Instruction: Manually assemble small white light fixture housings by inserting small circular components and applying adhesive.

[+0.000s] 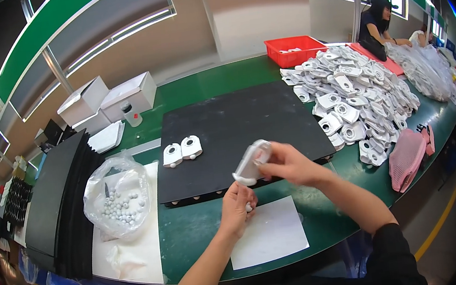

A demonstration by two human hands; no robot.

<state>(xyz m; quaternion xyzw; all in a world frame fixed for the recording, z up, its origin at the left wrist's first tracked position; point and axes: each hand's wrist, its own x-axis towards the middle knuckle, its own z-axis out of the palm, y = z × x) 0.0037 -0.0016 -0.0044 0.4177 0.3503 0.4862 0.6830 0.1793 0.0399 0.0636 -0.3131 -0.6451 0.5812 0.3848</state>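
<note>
Over the near edge of the black board (237, 124), my right hand (293, 164) grips a white plastic housing (251, 163), held up at a tilt. Just below its lower end is my left hand (236, 208), fingers curled, with a small white ball (248, 207) showing at them. Whether the left fingertips touch the housing I cannot tell. Two white housings with dark round holes, a left one (172, 155) and a right one (191, 147), lie side by side on the board. Under my hands a white paper sheet (271, 237) lies on the green table.
A clear plastic bag (142, 178) of white balls sits at left, beside stacked black boards (56, 203). At right rises a heap of white housings (355, 92), with a red bin (293, 45) behind and a pink mesh item (406, 160) nearby. Another person (376, 24) works far right.
</note>
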